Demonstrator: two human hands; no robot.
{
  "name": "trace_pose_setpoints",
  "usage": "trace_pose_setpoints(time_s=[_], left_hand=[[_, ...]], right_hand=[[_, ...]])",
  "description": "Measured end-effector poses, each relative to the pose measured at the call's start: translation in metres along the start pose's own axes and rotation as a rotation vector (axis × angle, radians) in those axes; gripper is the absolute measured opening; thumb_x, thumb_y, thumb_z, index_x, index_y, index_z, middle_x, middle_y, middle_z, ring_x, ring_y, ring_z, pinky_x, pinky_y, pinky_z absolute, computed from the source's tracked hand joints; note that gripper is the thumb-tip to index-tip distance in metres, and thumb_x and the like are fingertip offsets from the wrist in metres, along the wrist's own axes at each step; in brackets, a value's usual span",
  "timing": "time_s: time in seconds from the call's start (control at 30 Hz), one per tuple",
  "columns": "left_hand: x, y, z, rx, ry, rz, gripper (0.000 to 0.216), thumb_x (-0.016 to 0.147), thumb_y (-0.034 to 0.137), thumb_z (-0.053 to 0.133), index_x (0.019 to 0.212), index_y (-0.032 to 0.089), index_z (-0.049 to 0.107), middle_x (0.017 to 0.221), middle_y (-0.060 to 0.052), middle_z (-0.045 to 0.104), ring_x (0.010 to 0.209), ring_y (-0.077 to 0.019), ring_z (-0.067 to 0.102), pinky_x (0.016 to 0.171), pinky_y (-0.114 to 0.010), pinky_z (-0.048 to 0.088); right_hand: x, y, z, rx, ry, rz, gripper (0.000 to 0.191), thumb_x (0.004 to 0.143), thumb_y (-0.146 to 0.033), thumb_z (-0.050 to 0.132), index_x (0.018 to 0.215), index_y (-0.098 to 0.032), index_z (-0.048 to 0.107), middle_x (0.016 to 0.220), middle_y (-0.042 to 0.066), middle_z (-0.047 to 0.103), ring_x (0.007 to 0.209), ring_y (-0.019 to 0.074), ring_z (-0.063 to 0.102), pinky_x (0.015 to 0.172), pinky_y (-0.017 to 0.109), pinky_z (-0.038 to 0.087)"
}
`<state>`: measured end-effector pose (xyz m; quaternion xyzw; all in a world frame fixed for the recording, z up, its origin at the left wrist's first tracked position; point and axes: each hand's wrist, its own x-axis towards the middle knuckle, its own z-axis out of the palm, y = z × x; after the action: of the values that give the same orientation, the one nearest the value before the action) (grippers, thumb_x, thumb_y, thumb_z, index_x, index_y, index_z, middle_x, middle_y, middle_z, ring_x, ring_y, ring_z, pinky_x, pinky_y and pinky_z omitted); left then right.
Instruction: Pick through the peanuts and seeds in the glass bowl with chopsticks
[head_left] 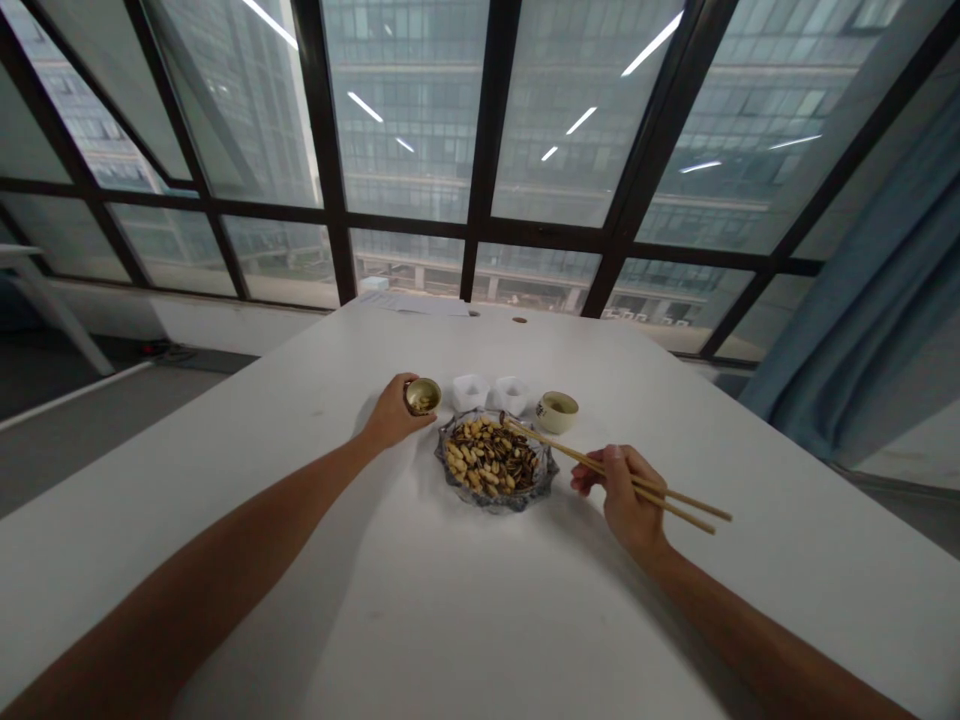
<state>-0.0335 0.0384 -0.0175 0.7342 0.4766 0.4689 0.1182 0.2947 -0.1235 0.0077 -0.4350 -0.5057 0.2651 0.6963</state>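
My left hand [388, 415] is closed around a small cup [424, 398], tilted so that its inside faces me; a few pale bits lie in it. A pair of wooden chopsticks [679, 503] is gripped in my right hand [634, 505]. Their tips reach over the back of a glass bowl [517, 503], with a small dark piece, seemingly a seed, at the ends. Peanuts [469, 460] fill the bowl's left part, and dark striped seeds [521, 460] lie mostly on the right. The cup is held just left of and behind the bowl.
Behind the bowl stand two small white dishes [470, 391], side by side. A pale green cup [557, 411] stands to their right. Papers [420, 302] lie at the far edge of the white table [465, 610]. Windows rise beyond, with a blue curtain [862, 290] at right.
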Motion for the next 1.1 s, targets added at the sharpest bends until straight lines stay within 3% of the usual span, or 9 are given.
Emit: trace_pose_setpoints(time_s=[0.13,0.3,0.4,0.57,0.73,0.83,0.93,1.03,1.1], left_hand=[[-0.001,0.0,0.0,0.002,0.008,0.103,0.072,0.062,0.031,0.085,0.124,0.02,0.05,0.126,-0.011,0.063,0.117,-0.0295,0.062,0.102,-0.046,0.051],[-0.001,-0.002,0.002,0.02,0.02,0.142,0.072,0.064,0.028,0.085,0.126,0.02,0.049,0.13,-0.012,0.061,0.122,-0.0297,0.059,0.105,-0.046,0.049],[-0.001,-0.003,0.002,0.021,0.016,0.146,0.071,0.064,0.029,0.085,0.126,0.021,0.05,0.129,-0.011,0.061,0.121,-0.0296,0.06,0.105,-0.046,0.049],[0.001,-0.004,0.004,-0.001,-0.003,0.127,0.072,0.064,0.036,0.086,0.125,0.021,0.051,0.126,-0.011,0.063,0.118,-0.0295,0.062,0.102,-0.045,0.051],[0.002,-0.002,0.006,0.006,-0.032,0.125,0.072,0.062,0.035,0.088,0.124,0.02,0.053,0.125,-0.011,0.064,0.117,-0.0295,0.062,0.103,-0.045,0.05],[0.001,0.0,0.005,-0.01,-0.03,0.108,0.072,0.062,0.034,0.087,0.124,0.021,0.054,0.125,-0.01,0.064,0.117,-0.0296,0.062,0.103,-0.046,0.05],[0.0,0.003,0.004,-0.032,-0.039,0.108,0.073,0.062,0.033,0.087,0.126,0.022,0.053,0.125,-0.01,0.065,0.118,-0.0298,0.062,0.103,-0.047,0.05],[-0.001,0.003,0.004,-0.026,-0.05,0.11,0.074,0.061,0.032,0.088,0.126,0.021,0.054,0.125,-0.01,0.065,0.118,-0.0301,0.062,0.103,-0.047,0.05],[-0.001,0.003,0.005,-0.009,-0.048,0.107,0.073,0.061,0.032,0.088,0.125,0.021,0.055,0.125,-0.01,0.065,0.118,-0.0302,0.062,0.103,-0.047,0.05]], right_hand=[[-0.011,-0.004,0.001,-0.164,-0.103,-0.195,0.043,0.096,-0.053,0.059,0.073,-0.018,0.068,0.06,0.006,0.071,0.046,0.0163,0.065,0.043,0.029,0.054],[-0.01,-0.002,0.0,-0.222,-0.126,-0.249,0.042,0.098,-0.048,0.055,0.072,-0.018,0.068,0.059,0.006,0.07,0.045,0.0156,0.064,0.042,0.028,0.054],[-0.008,-0.005,0.002,-0.183,-0.111,-0.195,0.043,0.095,-0.053,0.059,0.072,-0.018,0.066,0.059,0.006,0.07,0.045,0.0162,0.064,0.042,0.029,0.054],[0.002,-0.026,0.014,0.067,-0.027,0.067,0.044,0.087,-0.061,0.067,0.072,-0.02,0.06,0.055,0.003,0.067,0.041,0.0162,0.061,0.036,0.026,0.049],[0.017,-0.048,0.049,-0.016,-0.171,-0.043,0.048,0.084,-0.066,0.068,0.072,-0.02,0.063,0.055,0.002,0.066,0.041,0.0152,0.06,0.037,0.027,0.05],[0.03,-0.046,0.084,-0.046,-0.281,-0.105,0.051,0.086,-0.069,0.063,0.071,-0.021,0.061,0.056,0.002,0.067,0.043,0.014,0.06,0.039,0.026,0.05],[0.044,-0.036,0.114,-0.111,-0.391,-0.06,0.052,0.086,-0.07,0.062,0.071,-0.02,0.062,0.061,0.003,0.068,0.047,0.0133,0.062,0.042,0.025,0.052],[0.055,-0.03,0.124,-0.139,-0.43,-0.004,0.055,0.079,-0.073,0.068,0.071,-0.019,0.064,0.062,0.004,0.069,0.049,0.0141,0.063,0.042,0.024,0.052],[0.058,-0.034,0.115,-0.124,-0.369,-0.023,0.057,0.081,-0.075,0.064,0.07,-0.019,0.063,0.06,0.004,0.068,0.046,0.0129,0.061,0.039,0.023,0.049]])
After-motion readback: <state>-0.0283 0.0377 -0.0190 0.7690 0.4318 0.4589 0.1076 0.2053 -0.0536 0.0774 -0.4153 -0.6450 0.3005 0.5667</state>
